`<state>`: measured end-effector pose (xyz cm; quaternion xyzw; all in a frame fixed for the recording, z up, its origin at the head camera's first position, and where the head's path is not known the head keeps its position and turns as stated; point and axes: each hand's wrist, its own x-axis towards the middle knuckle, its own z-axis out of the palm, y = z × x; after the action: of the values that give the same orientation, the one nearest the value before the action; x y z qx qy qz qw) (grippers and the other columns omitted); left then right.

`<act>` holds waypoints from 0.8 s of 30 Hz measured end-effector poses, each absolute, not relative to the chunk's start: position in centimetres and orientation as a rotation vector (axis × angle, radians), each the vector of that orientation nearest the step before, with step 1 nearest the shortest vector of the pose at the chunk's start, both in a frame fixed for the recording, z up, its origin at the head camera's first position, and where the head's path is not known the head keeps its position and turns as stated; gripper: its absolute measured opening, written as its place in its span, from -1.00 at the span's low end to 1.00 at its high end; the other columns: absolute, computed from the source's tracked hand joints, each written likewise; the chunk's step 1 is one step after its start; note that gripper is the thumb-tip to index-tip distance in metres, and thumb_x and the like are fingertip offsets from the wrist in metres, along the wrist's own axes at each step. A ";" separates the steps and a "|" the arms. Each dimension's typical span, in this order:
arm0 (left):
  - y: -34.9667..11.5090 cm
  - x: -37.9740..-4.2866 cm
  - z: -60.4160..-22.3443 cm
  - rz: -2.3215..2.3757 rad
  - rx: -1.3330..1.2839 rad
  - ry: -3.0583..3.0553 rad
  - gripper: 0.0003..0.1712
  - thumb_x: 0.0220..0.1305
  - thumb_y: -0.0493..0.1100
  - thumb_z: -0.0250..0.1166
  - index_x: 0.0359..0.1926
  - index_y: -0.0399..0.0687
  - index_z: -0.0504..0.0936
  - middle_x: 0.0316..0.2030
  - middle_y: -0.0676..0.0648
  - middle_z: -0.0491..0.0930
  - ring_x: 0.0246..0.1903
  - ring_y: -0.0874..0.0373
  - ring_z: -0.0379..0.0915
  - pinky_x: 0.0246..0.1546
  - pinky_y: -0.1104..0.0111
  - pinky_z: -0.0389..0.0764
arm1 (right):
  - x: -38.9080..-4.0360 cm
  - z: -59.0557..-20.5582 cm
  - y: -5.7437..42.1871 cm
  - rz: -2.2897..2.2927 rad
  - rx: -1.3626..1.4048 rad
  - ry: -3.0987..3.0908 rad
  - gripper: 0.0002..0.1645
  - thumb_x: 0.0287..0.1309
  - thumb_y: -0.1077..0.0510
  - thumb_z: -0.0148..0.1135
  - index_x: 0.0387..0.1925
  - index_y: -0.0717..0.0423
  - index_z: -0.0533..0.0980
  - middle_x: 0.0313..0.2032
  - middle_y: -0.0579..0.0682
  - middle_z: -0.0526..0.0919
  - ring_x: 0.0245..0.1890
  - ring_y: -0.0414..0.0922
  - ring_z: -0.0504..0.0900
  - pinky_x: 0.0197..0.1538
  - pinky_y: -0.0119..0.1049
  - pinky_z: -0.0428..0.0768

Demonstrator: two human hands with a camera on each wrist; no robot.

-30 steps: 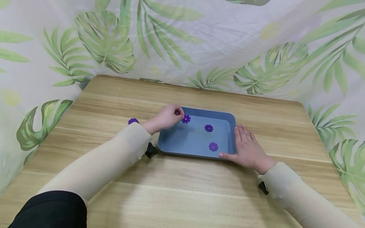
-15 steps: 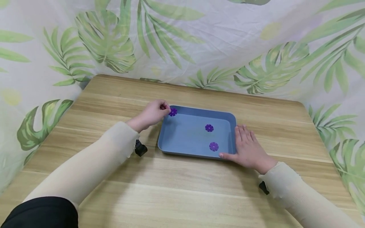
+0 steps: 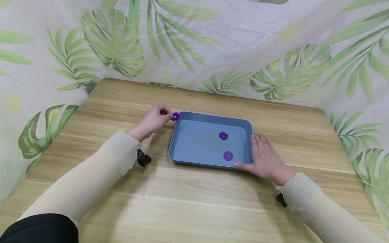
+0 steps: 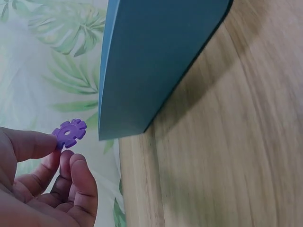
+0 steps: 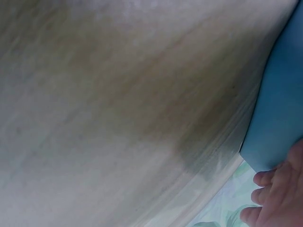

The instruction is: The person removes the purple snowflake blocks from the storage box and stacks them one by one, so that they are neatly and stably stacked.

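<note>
In the head view, my left hand (image 3: pixel 152 122) pinches a purple snowflake disc (image 3: pixel 175 116) between thumb and fingers, just at the far left corner of the blue tray (image 3: pixel 194 116). The left wrist view shows the same notched disc (image 4: pixel 70 133) with its round centre hole, beside the tray's outer wall (image 4: pixel 151 61). Two more purple snowflake discs lie inside the tray, one (image 3: pixel 223 136) farther back and another (image 3: pixel 228 156) nearer the front. My right hand (image 3: pixel 265 157) rests against the tray's right side, fingers straight, its thumb at the near right corner.
The tray sits on a wooden table (image 3: pixel 194 202). A leaf-printed cloth (image 3: pixel 231 40) hangs behind the table's far edge. Black wrist cameras hang under both cuffs, one (image 3: pixel 143 158) left and one (image 3: pixel 281 200) right.
My left hand has carried its disc left and away from me, from over the tray to its far left corner. A disc seen earlier on the table at left is out of sight. My right hand stays.
</note>
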<state>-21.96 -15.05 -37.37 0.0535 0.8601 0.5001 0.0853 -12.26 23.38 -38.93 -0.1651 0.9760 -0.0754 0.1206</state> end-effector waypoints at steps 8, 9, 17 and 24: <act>-16.9 -21.8 -37.0 1.505 0.086 2.540 -0.84 0.55 -0.30 0.09 -0.06 -0.38 0.49 -0.29 -0.15 0.47 -0.25 -0.04 0.42 -0.35 0.38 0.51 | -12.3 -38.9 23.4 -0.220 -0.476 2.850 0.48 0.22 -0.57 0.14 0.51 0.60 -0.13 0.53 0.52 -0.11 0.55 0.40 -0.20 0.52 0.29 -0.17; -17.2 -21.9 -36.9 1.509 0.073 2.536 -0.83 0.55 -0.30 0.08 -0.05 -0.39 0.48 -0.27 -0.18 0.47 -0.24 -0.04 0.42 -0.34 0.37 0.53 | -12.3 -39.0 23.4 -0.222 -0.476 2.851 0.48 0.22 -0.57 0.14 0.51 0.60 -0.13 0.53 0.52 -0.11 0.55 0.40 -0.20 0.52 0.29 -0.17; -20.0 -21.8 -36.5 1.524 0.012 2.541 -0.73 0.59 -0.25 0.05 0.07 -0.43 0.45 -0.10 -0.24 0.47 -0.14 -0.02 0.44 -0.24 0.34 0.60 | -12.5 -39.4 23.5 -0.234 -0.469 2.854 0.50 0.20 -0.58 0.15 0.52 0.58 -0.15 0.54 0.49 -0.12 0.56 0.38 -0.22 0.52 0.29 -0.19; -22.1 -21.7 -36.7 1.473 -0.014 2.567 -0.68 0.60 -0.23 0.03 0.12 -0.46 0.45 -0.06 -0.23 0.49 -0.11 0.02 0.45 -0.18 0.34 0.60 | -12.5 -39.6 23.6 -0.252 -0.466 2.858 0.50 0.19 -0.57 0.17 0.51 0.59 -0.13 0.53 0.50 -0.10 0.55 0.39 -0.20 0.51 0.31 -0.17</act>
<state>-21.67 -22.06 -36.71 -0.0049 0.8637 0.4957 0.0909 -12.51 23.60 -39.56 -0.1593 0.9765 -0.0862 0.1172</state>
